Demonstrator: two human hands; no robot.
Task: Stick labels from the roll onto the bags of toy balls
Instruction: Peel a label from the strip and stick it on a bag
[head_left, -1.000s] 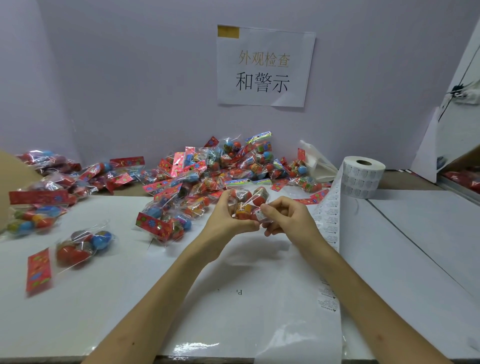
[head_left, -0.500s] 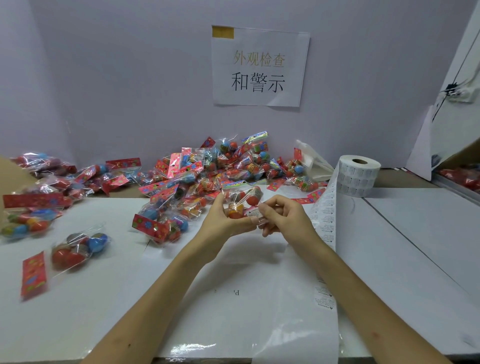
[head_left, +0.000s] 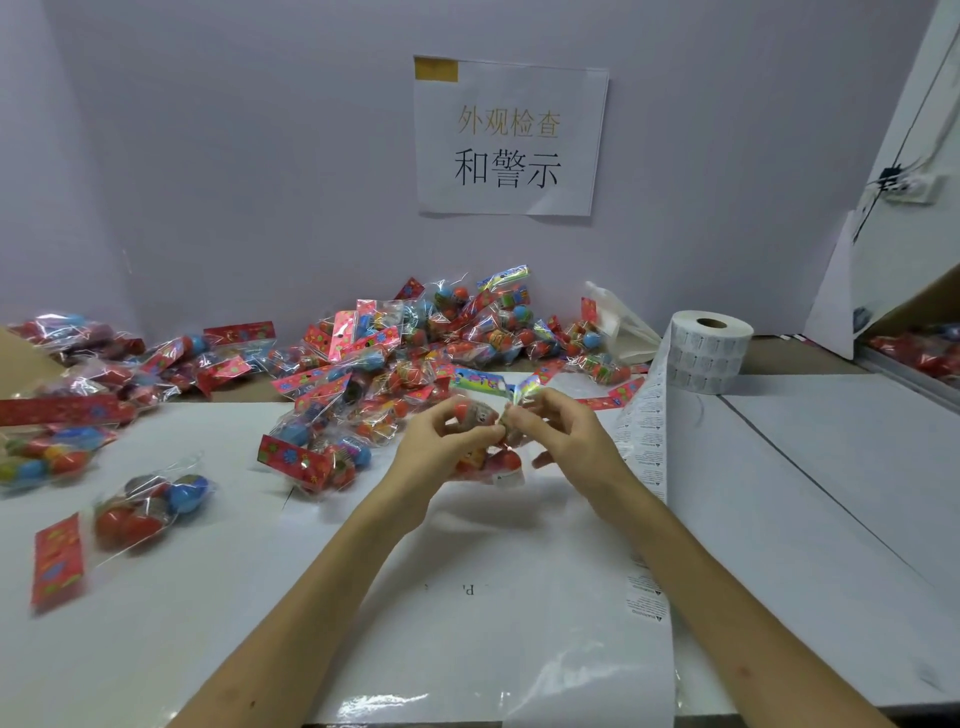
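Held bag: a clear, crinkly plastic bag (head_left: 485, 447) with round red balls inside, up off the table between both hands, in the middle of the view.
Sticker: a small white label (head_left: 506, 479) shows on the low end of that bag.
Left hand: the left hand (head_left: 441, 441) grips the bag, with its fingers curled round the 9 o'clock side.
Right hand: the right hand (head_left: 566, 436) pinches the bag's shiny top at the 3 o'clock side.
Roll: a fat white paper label roll (head_left: 706, 353) stands at 2 o'clock from the hands. Its long strip (head_left: 641, 447) runs down toward 5 o'clock, just beside the right arm.
Pile: lots of shiny bags (head_left: 415, 353) are heaped at 12 o'clock by the wall, and more lie at 9 o'clock.
Table: flat, smooth and white (head_left: 779, 493), with bare room at 6 o'clock under the arms and at 3 o'clock past the strip.
Change: half a second ago the right fingers were pressing on the bag. Now the bag hangs lower and the hands are a bit further apart.
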